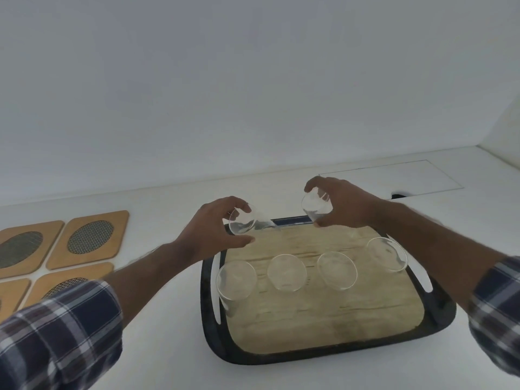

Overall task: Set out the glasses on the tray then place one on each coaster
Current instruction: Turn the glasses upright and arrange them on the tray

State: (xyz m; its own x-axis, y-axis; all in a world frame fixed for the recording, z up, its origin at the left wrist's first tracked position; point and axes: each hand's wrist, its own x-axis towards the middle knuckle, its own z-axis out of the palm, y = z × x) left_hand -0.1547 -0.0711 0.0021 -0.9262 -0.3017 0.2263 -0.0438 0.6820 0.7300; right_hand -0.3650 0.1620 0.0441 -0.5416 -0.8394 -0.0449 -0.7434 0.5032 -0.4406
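Glasses: six in all, clear and stemless. Four are standing upright in a row across the middle of the tray [439,330]: first glass [235,280] at the left end beside the left handle slot, second glass [286,272], third glass [336,271], and fourth glass [387,254] at the right end. They are standing apart, none touching. The other two are being held above the tray's far edge. The left hand [209,232] is gripping the tilted glass [247,222], thumb below and fingers over the rim, mouth turned toward the camera. The right hand [342,204] is gripping the raised glass [315,207], fingers curling over its top, thumb under its base, near the far rim.

Tray: one, dark-rimmed, with a pale wood-grain floor and a handle slot cut in each short side, lying on the white table [157,342].

Coasters: four in view, tan squares with dark mesh ovals, lying in a close two-by-two block at the left, well apart from the tray: far right coaster [88,239], far left coaster [25,249], near right coaster [67,282], near left coaster [12,294]. None is bearing a glass. The left plaid sleeve [60,336] is covering part of the near pair.

Other: right plaid sleeve [496,313] at the frame edge; a flush rectangular panel [391,178] lying in the table beyond the right hand; a plain white wall [253,80] behind.
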